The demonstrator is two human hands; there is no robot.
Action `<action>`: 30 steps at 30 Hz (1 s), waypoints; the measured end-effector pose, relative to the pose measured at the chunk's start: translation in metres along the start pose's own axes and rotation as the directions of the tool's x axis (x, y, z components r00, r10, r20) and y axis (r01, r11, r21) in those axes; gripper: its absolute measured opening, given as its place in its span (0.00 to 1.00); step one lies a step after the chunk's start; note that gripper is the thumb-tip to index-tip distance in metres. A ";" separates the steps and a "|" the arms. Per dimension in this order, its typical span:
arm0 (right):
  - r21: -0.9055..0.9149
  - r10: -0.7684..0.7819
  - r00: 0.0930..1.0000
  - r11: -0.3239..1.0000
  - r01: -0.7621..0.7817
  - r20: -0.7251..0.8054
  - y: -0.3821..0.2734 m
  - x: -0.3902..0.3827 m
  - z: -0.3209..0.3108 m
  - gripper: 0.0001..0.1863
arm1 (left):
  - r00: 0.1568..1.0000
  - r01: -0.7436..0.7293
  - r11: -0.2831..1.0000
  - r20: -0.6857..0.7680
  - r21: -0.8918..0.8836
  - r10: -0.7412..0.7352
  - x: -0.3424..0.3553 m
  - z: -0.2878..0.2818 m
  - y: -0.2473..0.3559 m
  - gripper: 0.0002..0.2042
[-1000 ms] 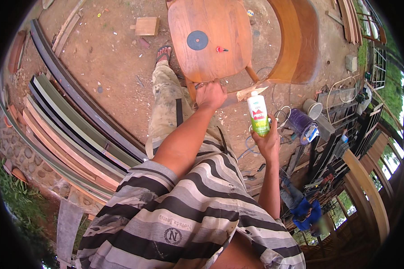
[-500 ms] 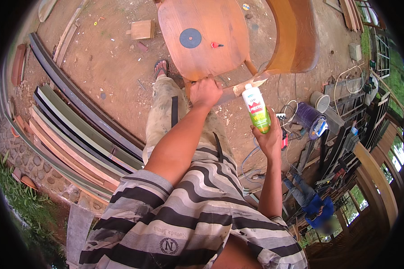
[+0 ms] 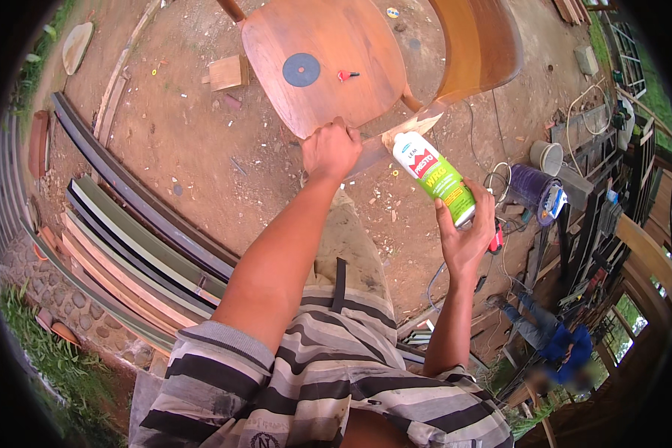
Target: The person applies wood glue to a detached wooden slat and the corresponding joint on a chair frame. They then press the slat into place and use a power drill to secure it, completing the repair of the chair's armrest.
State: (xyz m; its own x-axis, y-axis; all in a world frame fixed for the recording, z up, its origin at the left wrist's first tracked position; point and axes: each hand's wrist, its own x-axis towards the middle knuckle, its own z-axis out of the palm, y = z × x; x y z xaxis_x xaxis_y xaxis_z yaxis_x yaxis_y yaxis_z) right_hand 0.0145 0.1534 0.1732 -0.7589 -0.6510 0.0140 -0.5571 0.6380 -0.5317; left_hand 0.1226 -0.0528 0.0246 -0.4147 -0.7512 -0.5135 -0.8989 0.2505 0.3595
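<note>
A brown wooden chair [image 3: 366, 52] with a curved backrest [image 3: 485, 48] stands in front of me. My left hand [image 3: 331, 149] is closed round a part of it at the seat's near edge; its fingers partly hide what they grip. A rail runs right from that hand to bare, pale, jagged wood [image 3: 414, 128] near the backrest. My right hand [image 3: 467, 224] grips a white-and-green glue bottle [image 3: 437, 179] by its lower end, tilted, white top toward the pale wood. I cannot tell whether the top touches it. A black disc [image 3: 301, 69] and a small red-and-black item [image 3: 347, 75] lie on the seat.
Long boards [image 3: 138, 239] are stacked at left, and a wood block [image 3: 228, 72] lies on the dirt. At right are a purple bucket [image 3: 532, 190], a whitish bucket [image 3: 549, 157], cables and timber. A person in blue [image 3: 567, 347] sits at the lower right.
My right hand has tilted the bottle further over to the left and brought its top close to the pale wood. The left hand keeps its hold on the chair. The view has shifted.
</note>
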 end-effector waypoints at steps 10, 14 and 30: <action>-0.002 -0.123 0.947 0.992 0.129 -0.296 0.058 -0.016 0.026 0.21 | 0.995 -0.097 0.995 -0.025 -0.025 0.096 -0.007 0.001 0.008 0.20; 0.119 -0.038 0.966 0.990 0.070 -0.257 0.062 -0.012 0.032 0.18 | 0.991 -0.091 0.995 -0.100 -0.040 0.087 -0.007 0.008 -0.008 0.20; -0.200 -0.440 0.847 0.897 0.395 -0.299 0.054 0.003 0.022 0.28 | 0.983 -0.094 0.995 -0.163 -0.031 0.088 -0.008 0.018 -0.012 0.19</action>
State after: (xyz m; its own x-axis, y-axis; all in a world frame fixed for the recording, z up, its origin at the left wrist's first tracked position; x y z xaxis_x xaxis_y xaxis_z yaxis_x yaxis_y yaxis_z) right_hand -0.0100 0.1767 0.1260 -0.4987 -0.7088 0.4989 -0.8666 0.3972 -0.3020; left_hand 0.1342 -0.0386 0.0110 -0.4633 -0.8159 -0.3459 -0.8510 0.3007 0.4305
